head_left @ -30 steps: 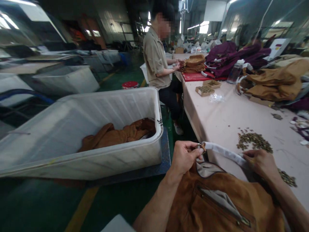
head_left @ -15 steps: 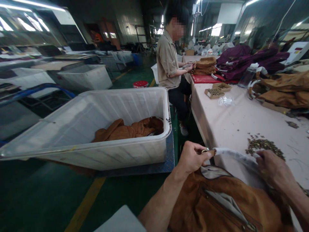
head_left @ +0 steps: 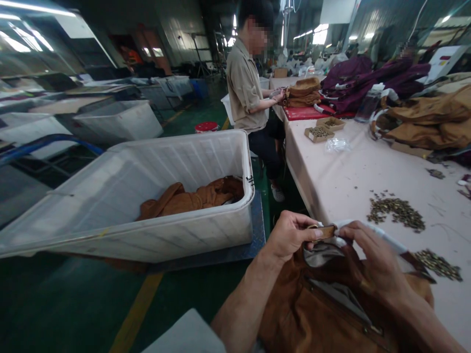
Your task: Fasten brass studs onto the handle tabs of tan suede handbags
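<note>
A brown bag point(head_left: 309, 314) with a zip and a pale lining lies below my hands at the table's near edge. My left hand point(head_left: 290, 236) pinches the brown leather tab point(head_left: 326, 232) at the end of the bag's handle, near a ring. At the tab's right end, my right hand point(head_left: 371, 250) has its fingers closed on the white-wrapped handle point(head_left: 386, 236). Two piles of small metal pieces, one behind point(head_left: 397, 212) and one to the right point(head_left: 439, 264), lie on the table beyond my right hand.
Left of my hands stands a large white bin point(head_left: 176, 240) holding brown material point(head_left: 191, 198). A seated person point(head_left: 246, 83) handles a brown bag at the pale table point(head_left: 316, 171). Small boxes point(head_left: 318, 134), a clear bottle point(head_left: 370, 103), purple bags point(head_left: 371, 86) and brown bags point(head_left: 430, 117) lie farther back.
My right hand has moved left along the handle to the leather tab, close to my left hand. The second metal pile now shows more fully. The view has shifted slightly.
</note>
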`<state>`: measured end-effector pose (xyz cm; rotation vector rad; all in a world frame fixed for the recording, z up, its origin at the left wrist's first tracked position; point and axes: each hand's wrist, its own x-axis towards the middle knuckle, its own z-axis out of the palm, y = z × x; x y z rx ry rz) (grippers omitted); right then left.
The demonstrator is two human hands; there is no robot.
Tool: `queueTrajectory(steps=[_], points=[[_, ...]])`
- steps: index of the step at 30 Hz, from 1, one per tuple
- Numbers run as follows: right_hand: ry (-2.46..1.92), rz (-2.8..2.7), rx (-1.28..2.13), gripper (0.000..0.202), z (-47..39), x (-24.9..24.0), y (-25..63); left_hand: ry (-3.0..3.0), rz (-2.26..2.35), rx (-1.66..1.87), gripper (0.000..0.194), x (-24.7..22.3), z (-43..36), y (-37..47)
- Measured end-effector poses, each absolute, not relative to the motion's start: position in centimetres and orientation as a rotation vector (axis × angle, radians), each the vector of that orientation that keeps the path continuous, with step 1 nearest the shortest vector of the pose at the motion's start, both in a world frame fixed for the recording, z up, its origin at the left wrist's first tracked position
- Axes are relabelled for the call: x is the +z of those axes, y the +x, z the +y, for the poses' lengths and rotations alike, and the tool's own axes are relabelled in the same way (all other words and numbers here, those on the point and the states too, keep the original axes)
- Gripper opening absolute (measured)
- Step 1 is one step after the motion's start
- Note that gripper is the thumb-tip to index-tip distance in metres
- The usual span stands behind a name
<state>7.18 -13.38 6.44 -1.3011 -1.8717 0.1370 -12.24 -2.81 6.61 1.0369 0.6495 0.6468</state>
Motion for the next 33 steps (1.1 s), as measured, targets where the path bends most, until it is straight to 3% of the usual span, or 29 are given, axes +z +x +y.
queueTrajectory(steps=[12, 18, 29, 33], points=[[-1.277, -1.833, 0.195, 0.025, -13.5, 6.5, 7.3, 1.166, 0.628, 0.636, 0.043, 7.2, -3.3, -11.7], [-1.337, -1.71, 0.302, 0.006, -13.9, 7.9, 7.3, 1.264, 0.545, 0.653, 0.033, 7.6, -3.6, -11.8], [-1.508, -1.495, 0.648, 0.022, -14.2, 7.6, 8.7, 1.306, 0.472, 0.629, 0.037, 7.9, -3.6, -11.9], [-1.476, -1.529, 0.542, 0.019, -14.1, 8.4, 9.2, 1.31, 0.449, 0.595, 0.039, 7.6, -3.3, -11.9]])
